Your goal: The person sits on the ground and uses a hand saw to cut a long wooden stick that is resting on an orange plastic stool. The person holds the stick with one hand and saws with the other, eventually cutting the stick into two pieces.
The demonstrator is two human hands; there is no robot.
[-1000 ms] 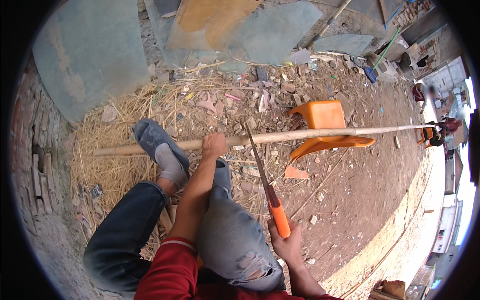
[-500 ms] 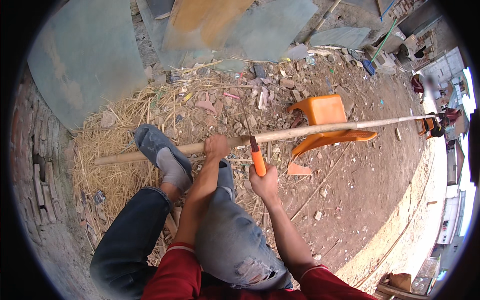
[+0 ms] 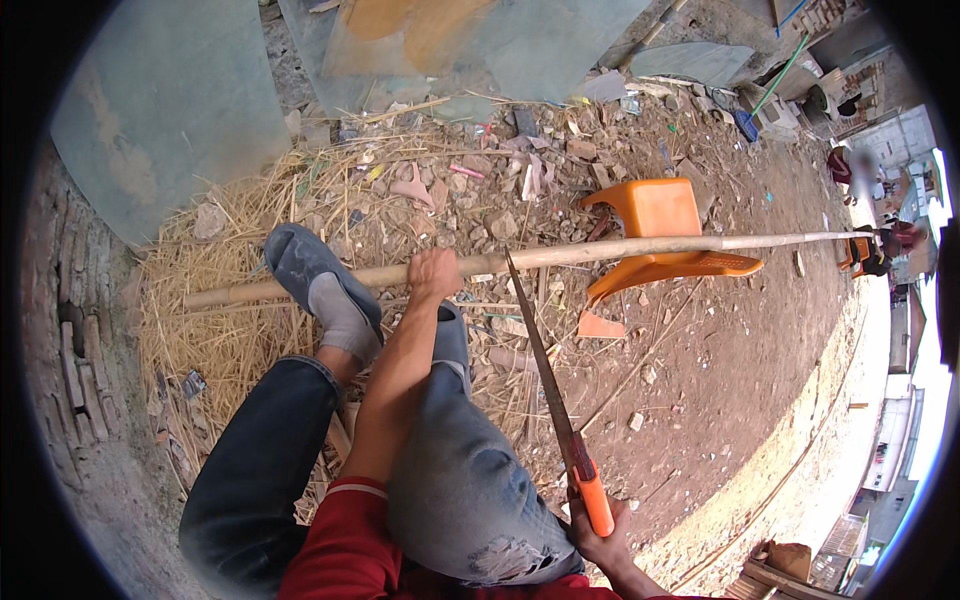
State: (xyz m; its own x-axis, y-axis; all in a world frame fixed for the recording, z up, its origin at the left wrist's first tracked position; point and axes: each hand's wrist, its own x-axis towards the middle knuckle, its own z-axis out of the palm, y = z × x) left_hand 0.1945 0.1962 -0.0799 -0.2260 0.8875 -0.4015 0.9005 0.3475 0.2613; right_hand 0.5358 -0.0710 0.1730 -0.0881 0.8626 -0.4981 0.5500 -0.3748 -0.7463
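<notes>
A long bamboo pole (image 3: 580, 254) runs from the straw at left out to the far right. My left hand (image 3: 434, 273) is closed round it, just right of my grey shoe (image 3: 318, 270), which presses on the pole. Low at the right, my right hand (image 3: 603, 535) grips the orange handle of a hand saw (image 3: 545, 368). The saw's dark blade slants up and left, its tip at the pole a little right of my left hand. Whether the teeth touch the bamboo I cannot tell.
An orange plastic chair (image 3: 664, 212) lies on its side, with the pole across it. Straw (image 3: 215, 375) and rubble (image 3: 500, 222) cover the ground. Grey-blue sheets (image 3: 165, 120) lean at the back, a brick wall (image 3: 85, 370) stands left, and people (image 3: 895, 240) are far right.
My right hand has drawn the saw back toward me, down and to the right, so only the blade's tip is at the pole. My left hand keeps its grip.
</notes>
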